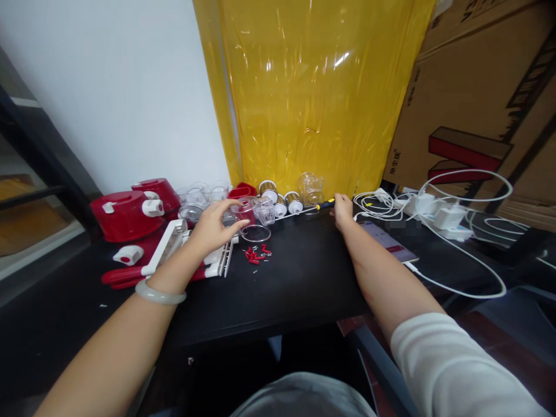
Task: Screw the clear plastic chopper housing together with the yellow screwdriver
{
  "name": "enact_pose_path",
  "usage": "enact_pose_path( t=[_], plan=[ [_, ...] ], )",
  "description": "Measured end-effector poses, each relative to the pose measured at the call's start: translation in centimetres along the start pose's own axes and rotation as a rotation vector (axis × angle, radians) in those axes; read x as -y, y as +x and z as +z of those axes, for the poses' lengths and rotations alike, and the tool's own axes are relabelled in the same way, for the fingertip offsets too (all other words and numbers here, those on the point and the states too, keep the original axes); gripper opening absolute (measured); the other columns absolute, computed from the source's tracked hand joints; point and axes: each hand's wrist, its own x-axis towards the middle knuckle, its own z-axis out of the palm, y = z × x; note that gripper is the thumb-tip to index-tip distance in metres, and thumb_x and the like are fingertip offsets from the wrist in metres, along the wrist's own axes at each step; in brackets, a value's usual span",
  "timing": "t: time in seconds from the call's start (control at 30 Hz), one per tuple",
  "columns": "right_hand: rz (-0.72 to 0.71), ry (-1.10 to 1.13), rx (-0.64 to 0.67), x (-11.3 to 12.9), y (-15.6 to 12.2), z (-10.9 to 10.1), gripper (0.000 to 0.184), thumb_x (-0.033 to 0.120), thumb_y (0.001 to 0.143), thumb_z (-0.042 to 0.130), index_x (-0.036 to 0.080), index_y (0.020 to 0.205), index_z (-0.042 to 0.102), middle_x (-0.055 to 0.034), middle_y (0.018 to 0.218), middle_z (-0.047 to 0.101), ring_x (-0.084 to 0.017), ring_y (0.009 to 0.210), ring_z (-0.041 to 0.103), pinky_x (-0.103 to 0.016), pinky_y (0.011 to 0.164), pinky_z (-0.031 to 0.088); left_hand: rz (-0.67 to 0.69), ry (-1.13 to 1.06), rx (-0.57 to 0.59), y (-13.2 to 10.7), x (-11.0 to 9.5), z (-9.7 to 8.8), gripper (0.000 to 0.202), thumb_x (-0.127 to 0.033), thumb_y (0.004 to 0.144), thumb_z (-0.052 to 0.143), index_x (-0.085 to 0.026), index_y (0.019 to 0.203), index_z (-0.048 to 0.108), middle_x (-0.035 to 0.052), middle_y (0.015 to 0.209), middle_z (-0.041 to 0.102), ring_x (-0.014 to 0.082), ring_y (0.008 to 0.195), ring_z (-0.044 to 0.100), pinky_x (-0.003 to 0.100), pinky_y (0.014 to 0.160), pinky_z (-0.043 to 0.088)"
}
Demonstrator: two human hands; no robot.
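Note:
My left hand [215, 227] reaches over the left-middle of the black table, thumb and fingers apart. Just right of its fingertips stands a clear plastic cup-like part [264, 213]; whether they touch it I cannot tell. My right hand [343, 209] is closed around the end of a screwdriver [325, 204] with a black and yellow handle. Its long thin shaft points left towards the clear part. Small red plastic pieces [254, 255] and tiny screws lie in front of the clear part. Several white-ended cylinders [295, 202] stand behind the shaft.
Red housings with white knobs [116, 215] and white-red handled frames [167, 248] crowd the left side. More clear cups [197, 194] are behind. At right lie a phone [388, 240], white cables [460, 292] and chargers [449, 217]. A yellow plastic sheet [313, 98] and a cardboard box [469, 110] stand behind.

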Motion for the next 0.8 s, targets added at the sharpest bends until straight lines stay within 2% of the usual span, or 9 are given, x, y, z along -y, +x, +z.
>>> enact_pose_path(
  t=[0.3,0.47,0.6,0.7,0.8],
  plan=[
    [0.088,0.051,0.037,-0.46,0.04,0.51,0.014,0.025,0.086,0.051,0.022,0.073,0.046,0.0085,0.054,0.043,-0.009,0.038,0.042,-0.021,0.038,0.037,-0.041,-0.012,0.056,-0.18,-0.39,0.34,0.038,-0.046,0.089,0.068,-0.023,0.118,0.06,0.0084,0.12,0.069,0.0274,0.113,0.064,0.044,0.097,0.052],
    [0.113,0.004,0.058,-0.51,0.17,0.33,0.016,0.024,0.087,0.048,0.022,0.071,0.049,0.0062,0.052,0.046,-0.01,0.039,0.046,-0.023,0.043,0.043,-0.033,0.004,0.065,-0.15,-0.5,0.34,0.038,-0.046,0.089,0.069,-0.022,0.118,0.061,0.0084,0.119,0.069,0.0275,0.112,0.064,0.044,0.097,0.052],
    [0.155,-0.105,0.034,-0.06,0.14,0.02,0.028,0.031,0.092,0.042,0.02,0.07,0.055,-0.0009,0.054,0.054,-0.015,0.042,0.052,-0.028,0.044,0.046,-0.019,0.01,0.067,-0.17,-0.5,0.37,0.038,-0.046,0.089,0.069,-0.022,0.117,0.061,0.0089,0.118,0.07,0.0281,0.112,0.064,0.045,0.098,0.051],
    [0.101,-0.279,0.011,-0.14,0.12,-0.22,0.04,0.042,0.095,0.041,0.019,0.066,0.056,-0.0036,0.052,0.053,-0.016,0.042,0.053,-0.028,0.043,0.043,-0.027,0.016,0.077,-0.2,-0.43,0.38,0.039,-0.047,0.089,0.068,-0.022,0.118,0.06,0.0091,0.118,0.069,0.0283,0.112,0.064,0.045,0.097,0.051],
    [0.056,-0.308,0.067,-0.55,-0.07,-0.25,0.029,0.035,0.091,0.051,0.02,0.067,0.056,-0.0004,0.048,0.049,-0.014,0.041,0.049,-0.025,0.04,0.039,-0.027,0.032,0.089,-0.2,-0.35,0.37,0.04,-0.048,0.089,0.068,-0.023,0.119,0.06,0.0088,0.119,0.069,0.0282,0.112,0.064,0.045,0.098,0.05]
  ],
)
